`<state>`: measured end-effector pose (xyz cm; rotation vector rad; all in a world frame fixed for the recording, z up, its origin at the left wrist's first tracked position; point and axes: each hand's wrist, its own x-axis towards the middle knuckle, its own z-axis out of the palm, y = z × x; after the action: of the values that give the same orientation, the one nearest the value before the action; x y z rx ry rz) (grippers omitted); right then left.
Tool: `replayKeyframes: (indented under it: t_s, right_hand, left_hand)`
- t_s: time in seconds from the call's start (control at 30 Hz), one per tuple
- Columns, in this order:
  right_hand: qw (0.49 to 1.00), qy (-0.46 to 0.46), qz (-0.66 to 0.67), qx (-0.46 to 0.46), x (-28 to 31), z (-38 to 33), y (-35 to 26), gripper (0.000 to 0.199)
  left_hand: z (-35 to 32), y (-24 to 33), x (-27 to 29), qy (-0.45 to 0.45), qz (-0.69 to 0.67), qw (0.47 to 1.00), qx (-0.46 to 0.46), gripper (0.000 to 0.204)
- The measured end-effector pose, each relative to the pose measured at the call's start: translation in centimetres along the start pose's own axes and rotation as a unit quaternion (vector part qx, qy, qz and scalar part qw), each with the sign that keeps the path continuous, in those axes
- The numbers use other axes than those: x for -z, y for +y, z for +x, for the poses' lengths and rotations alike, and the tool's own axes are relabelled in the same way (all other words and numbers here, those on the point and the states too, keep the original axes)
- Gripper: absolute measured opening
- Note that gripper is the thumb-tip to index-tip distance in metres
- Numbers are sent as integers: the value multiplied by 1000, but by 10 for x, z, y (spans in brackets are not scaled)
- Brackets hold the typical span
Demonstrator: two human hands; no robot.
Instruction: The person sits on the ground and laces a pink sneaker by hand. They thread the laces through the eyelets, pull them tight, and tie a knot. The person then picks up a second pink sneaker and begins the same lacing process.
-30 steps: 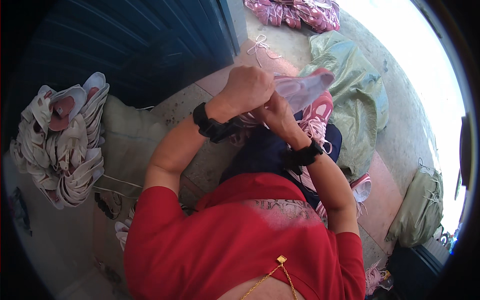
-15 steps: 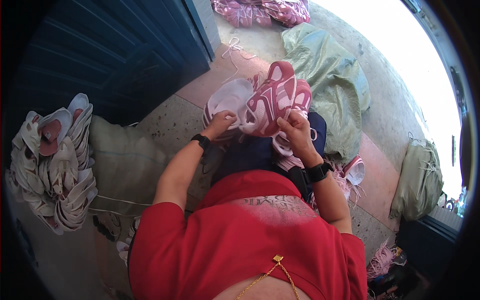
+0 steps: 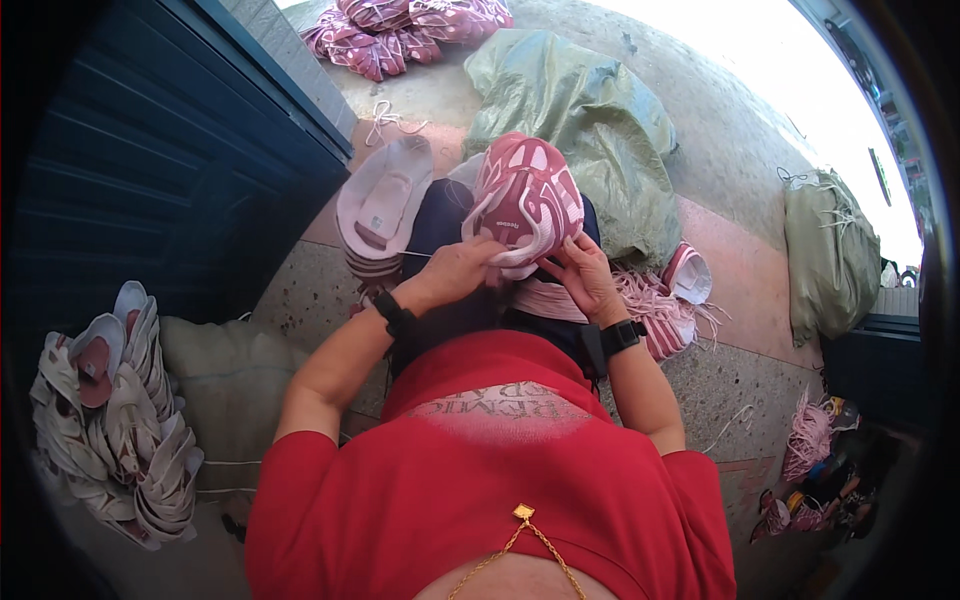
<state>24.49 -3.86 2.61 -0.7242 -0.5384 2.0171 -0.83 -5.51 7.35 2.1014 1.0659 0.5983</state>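
Over my lap I hold a pink-and-white shoe upper, its toe end pointing away from me. My left hand is closed on the near left edge of it. My right hand pinches the near right edge between thumb and fingers. A thin white cord stretches leftward from my left hand; its far end is hard to make out. Beside my left knee is a stack of shoe uppers with a pale lining on top. Pink laces hang in a bunch at my right thigh.
Whitish shoe uppers are piled at left by a stuffed sack. A green sack lies beyond my knees, another sack at right. Bundled pink uppers lie far off. A blue door stands at left.
The upper has turned from its side to toe-away. My left hand has left the pale stack and now grips the upper's near edge. The view has shifted right.
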Motion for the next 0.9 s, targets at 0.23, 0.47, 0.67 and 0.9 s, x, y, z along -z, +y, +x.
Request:
replayKeyframes:
  t_s: [0.23, 0.47, 0.67, 0.9]
  right_hand:
    - [942, 204, 152, -217, -6, 0, 52, 71]
    - [940, 230, 171, -185, 0, 16, 68, 64]
    - [957, 250, -135, -54, -7, 20, 25, 56]
    - [687, 152, -688, 180, -29, 37, 4, 42]
  left_hand:
    - [-2, -3, -13, 58, -36, 993, 95, 25]
    - [-6, 35, -19, -8, 224, 974, 44, 30]
    - [30, 28, -50, -15, 335, 932, 142, 29]
    - [22, 23, -47, 28, 284, 957, 55, 36]
